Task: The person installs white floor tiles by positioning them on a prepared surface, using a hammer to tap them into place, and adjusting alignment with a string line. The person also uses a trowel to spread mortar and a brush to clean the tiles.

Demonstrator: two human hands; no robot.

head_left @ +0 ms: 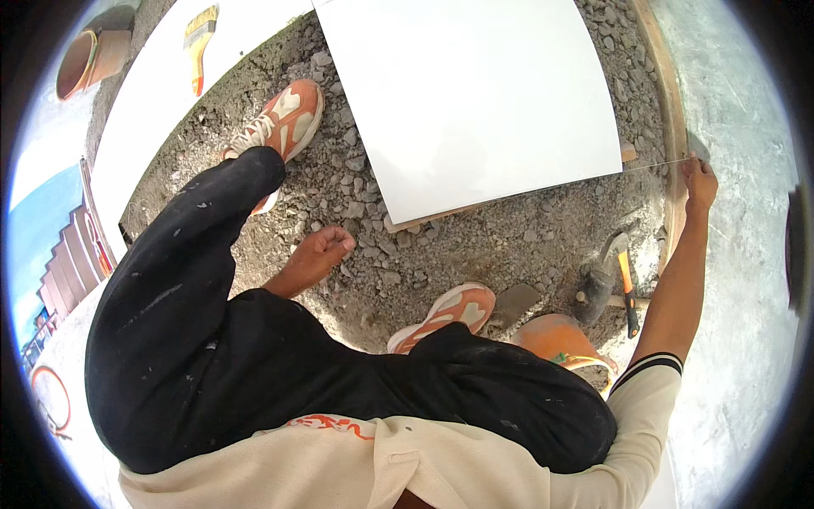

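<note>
The fingers (690, 167) of the right hand (701, 184) are pinched together on a thin white string (651, 165). This hand is at the right edge of the gravel ground (305, 59), by the long brown wooden plank (677, 199) that runs along that edge. The string goes from the fingers across to the near right corner of a big, flat, white board (483, 93).

The left hand (315, 257) is above the gravel, near the board's near left corner but not touching it. Its fingers are curled in, like a loose fist. I cannot see into the fist.

The white board lies over the middle of the gravel. A bit of light brown wood (628, 153) pokes out at its near right corner, and more wood peeks out under its near edge.

Near the gravel's right edge are a hammer with an orange and black handle (627, 276) and a dark mallet with a round head (593, 293). Just beside them, by the person's right knee, is an orange round bucket (553, 339).

Off to the left is a white curved sheet (140, 153). A flat paintbrush with a yellow and red handle (197, 53) lies on it, near its right edge.
</note>
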